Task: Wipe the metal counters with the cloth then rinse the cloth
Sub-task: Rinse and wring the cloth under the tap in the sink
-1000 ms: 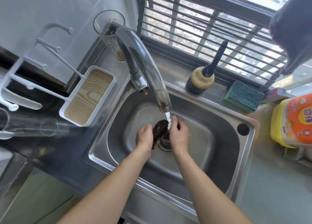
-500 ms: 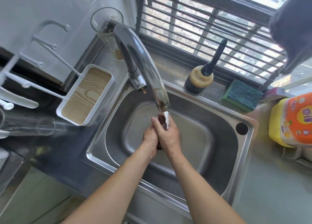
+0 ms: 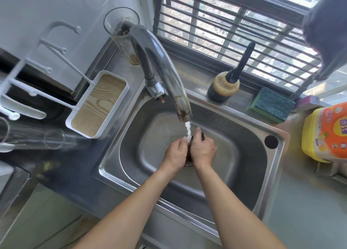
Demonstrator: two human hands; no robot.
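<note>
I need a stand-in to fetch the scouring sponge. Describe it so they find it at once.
Start at the steel sink; look along the ledge under the barred window. The sponge lies between the dark brush jar and yellow detergent tub: flat, green-topped, yellow-edged.

Daylit barred window (image 3: 234, 29) above steel counter (image 3: 309, 201), white wall (image 3: 47, 8) left

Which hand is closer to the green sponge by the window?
Right. The right hand is over the sink, on the side toward the green sponge. The left hand sits beside it, on the side away from the sponge. Both hold the cloth under the water.
</note>
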